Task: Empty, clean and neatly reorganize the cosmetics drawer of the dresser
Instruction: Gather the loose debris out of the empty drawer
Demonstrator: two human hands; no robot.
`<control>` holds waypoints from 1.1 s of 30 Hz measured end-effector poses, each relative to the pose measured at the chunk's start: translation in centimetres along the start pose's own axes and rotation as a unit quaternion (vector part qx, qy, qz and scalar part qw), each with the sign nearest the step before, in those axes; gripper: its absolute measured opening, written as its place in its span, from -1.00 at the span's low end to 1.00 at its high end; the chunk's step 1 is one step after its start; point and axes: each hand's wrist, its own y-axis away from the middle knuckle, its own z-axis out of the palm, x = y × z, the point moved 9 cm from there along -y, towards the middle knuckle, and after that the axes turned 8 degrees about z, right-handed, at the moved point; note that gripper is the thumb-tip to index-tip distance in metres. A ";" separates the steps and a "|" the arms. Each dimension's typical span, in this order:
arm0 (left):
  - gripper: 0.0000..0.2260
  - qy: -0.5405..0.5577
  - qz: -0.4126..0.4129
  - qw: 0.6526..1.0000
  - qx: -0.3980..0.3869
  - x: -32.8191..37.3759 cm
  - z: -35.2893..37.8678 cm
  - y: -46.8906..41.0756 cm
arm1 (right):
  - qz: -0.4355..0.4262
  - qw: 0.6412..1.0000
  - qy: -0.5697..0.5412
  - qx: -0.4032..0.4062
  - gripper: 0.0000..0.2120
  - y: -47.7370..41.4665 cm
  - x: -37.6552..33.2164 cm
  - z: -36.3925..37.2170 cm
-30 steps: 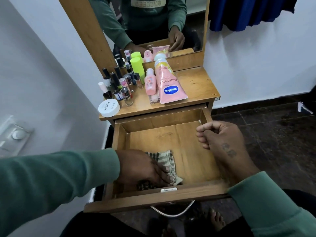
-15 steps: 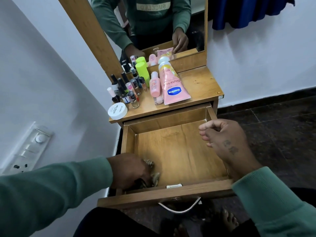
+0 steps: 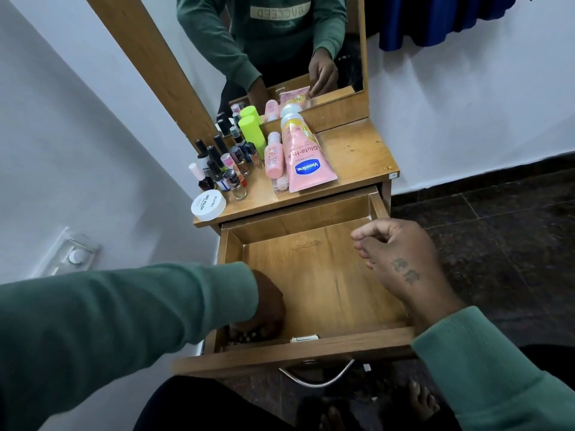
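Since the drawer (image 3: pixel 326 275) is bare inside, emptying looks done. The left hand (image 3: pixel 267 309) grips a cloth (image 3: pixel 244 336) in its near left corner, likely wiping. The right hand (image 3: pixel 395 259) hangs loosely curled, holding nothing. Nail polish bottles (image 3: pixel 217 169) and the Vaseline tube (image 3: pixel 306 164) wait on the dresser top (image 3: pixel 357 150).

White wall (image 3: pixel 466 113), dark stone floor (image 3: pixel 504 244), wood-framed mirror (image 3: pixel 273 51), blue cloth (image 3: pixel 435 20)

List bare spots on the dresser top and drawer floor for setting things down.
Dresser top: bare right of the Vaseline tube to the right edge; crowded left, with nail polish bottles and white jar. Drawer floor: bare between left hand, gripping the cloth in the near-left corner, and right hand.
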 end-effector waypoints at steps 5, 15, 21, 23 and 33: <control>-0.60 0.163 0.000 0.985 0.051 -2.2 -3.3 2.8 | -0.008 1.000 -0.001 -0.004 -0.85 -0.3 0.1 0.2; -0.51 0.300 -0.218 0.878 0.303 -6.6 -1.5 6.2 | -0.020 0.999 0.026 -0.008 -0.85 0.2 -0.5 0.5; -0.52 0.235 -0.200 0.887 0.343 -2.4 -0.8 4.0 | -0.021 1.000 0.020 -0.005 -0.87 0.3 -0.5 0.5; -0.54 0.228 -0.193 0.894 0.333 -1.6 -0.2 2.8 | -0.023 0.999 0.025 -0.005 -0.86 0.3 -0.5 0.5; -0.65 0.203 -0.092 0.936 0.272 -0.4 0.6 1.9 | -0.019 0.999 0.029 -0.008 -0.85 0.1 -0.3 0.7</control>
